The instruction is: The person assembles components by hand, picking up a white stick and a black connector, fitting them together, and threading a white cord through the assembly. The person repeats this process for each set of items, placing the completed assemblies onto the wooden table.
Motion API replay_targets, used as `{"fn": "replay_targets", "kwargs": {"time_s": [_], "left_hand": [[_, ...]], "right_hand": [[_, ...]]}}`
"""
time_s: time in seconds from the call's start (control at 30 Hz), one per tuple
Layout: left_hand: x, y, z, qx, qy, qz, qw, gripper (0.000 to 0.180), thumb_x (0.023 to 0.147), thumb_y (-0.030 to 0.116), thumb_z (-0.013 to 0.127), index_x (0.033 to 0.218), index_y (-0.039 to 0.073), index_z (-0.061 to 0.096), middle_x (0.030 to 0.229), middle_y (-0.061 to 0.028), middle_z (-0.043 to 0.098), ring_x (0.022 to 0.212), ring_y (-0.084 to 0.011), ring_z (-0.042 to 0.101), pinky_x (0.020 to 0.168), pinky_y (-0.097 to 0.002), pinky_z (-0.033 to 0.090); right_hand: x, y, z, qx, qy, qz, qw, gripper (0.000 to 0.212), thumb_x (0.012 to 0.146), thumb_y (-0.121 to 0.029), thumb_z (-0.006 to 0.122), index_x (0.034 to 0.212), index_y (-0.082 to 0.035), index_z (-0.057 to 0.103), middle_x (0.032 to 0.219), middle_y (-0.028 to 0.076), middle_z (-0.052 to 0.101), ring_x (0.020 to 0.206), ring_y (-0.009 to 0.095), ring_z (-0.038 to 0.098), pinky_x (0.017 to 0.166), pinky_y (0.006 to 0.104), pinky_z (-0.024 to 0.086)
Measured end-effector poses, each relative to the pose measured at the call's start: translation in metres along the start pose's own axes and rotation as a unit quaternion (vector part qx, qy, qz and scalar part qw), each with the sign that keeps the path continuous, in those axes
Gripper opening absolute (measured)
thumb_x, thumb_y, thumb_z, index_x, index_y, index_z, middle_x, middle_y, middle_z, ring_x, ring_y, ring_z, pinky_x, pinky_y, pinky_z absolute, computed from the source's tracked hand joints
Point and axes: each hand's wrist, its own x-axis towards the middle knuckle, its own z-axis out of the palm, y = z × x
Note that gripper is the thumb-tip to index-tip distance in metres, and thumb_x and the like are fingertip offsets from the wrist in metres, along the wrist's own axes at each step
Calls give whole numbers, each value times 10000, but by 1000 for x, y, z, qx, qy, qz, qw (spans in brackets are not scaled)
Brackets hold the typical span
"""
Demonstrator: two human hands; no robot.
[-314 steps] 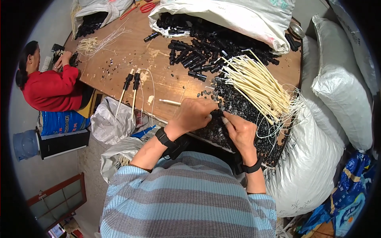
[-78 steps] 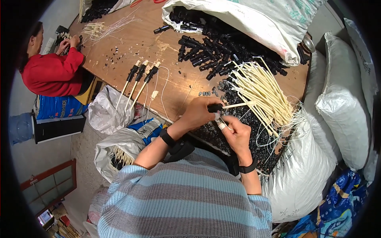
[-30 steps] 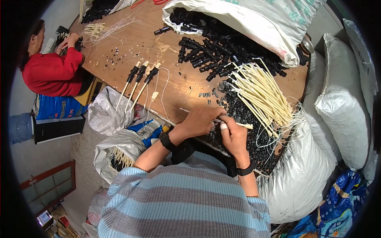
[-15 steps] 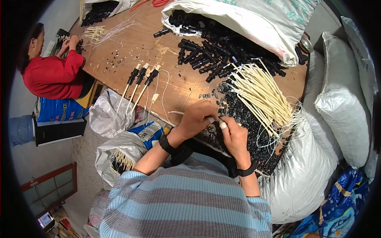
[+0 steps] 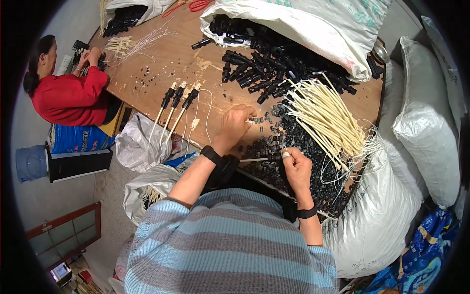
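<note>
My left hand (image 5: 236, 126) is at the table's front middle, its fingers curled together. Its fingertips touch a short row of small dark-grey plastic pieces (image 5: 258, 120); whether one is pinched is hidden. Lower right, my right hand (image 5: 297, 170) is closed on a thin pale cable (image 5: 253, 159), which juts out leftward over the table edge. White wrapping shows on a finger of each hand. Under and around the right hand spreads a heap of small black plastic pieces (image 5: 313, 147). On it lies a bundle of cream-coloured sleeved wires (image 5: 325, 117).
Black tubular connectors (image 5: 254, 73) spill from a white woven sack (image 5: 313, 29) at the back. Three assembled connector cables (image 5: 176, 100) hang over the left edge. A co-worker in a red top (image 5: 73, 98) sits far left. Full sacks (image 5: 426, 122) stand on the right.
My left hand has moved up and away from the right hand to the small pieces. The right hand has shifted slightly right and down, keeping the cable.
</note>
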Motion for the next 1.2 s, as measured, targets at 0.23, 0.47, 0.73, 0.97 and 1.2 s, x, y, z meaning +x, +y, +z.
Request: {"fn": "replay_targets", "kwargs": {"time_s": [0.23, 0.47, 0.73, 0.97, 1.2], "left_hand": [[-13, 75, 3, -276, -45, -77, 957, 266, 675, -47, 646, 913, 67, 678, 837, -96, 633, 753, -266, 610, 653, -340, 492], [-18, 81, 12, -155, -44, 133, 978, 275, 678, -67, 638, 898, 92, 683, 857, -55, 636, 743, -243, 606, 647, -327, 490], [-22, 72, 11, -357, -34, -162, 919, 200, 722, -56, 613, 886, 23, 695, 762, -32, 680, 644, -53, 590, 568, -224, 477], [-16, 68, 0, -225, 19, -104, 969, 163, 660, -47, 643, 782, 48, 693, 746, -37, 616, 685, -177, 610, 621, -289, 493], [6, 93, -17, -56, 82, 170, 980, 287, 618, -28, 645, 886, 74, 666, 804, -91, 652, 812, -292, 642, 670, -374, 507]], "right_hand": [[16, -1, 9, 40, 6, 72, 997, 108, 890, -86, 600, 873, -9, 674, 579, -88, 402, 545, 17, 322, 489, 218, 264], [13, 4, 21, -12, 49, -100, 994, 152, 813, -29, 552, 896, -64, 674, 647, 141, 623, 567, 310, 629, 520, 374, 461], [6, -11, 20, -208, 145, -263, 931, 91, 831, -78, 668, 920, -60, 671, 674, 114, 632, 488, 263, 584, 463, 331, 446], [1, -19, 13, -146, 115, -224, 957, 106, 812, -121, 721, 846, -54, 647, 606, 88, 571, 444, 201, 524, 445, 311, 415], [11, -13, -16, 306, -148, 160, 927, 167, 899, -111, 656, 1030, -11, 689, 591, -109, 411, 505, 10, 305, 448, 209, 249]]}}
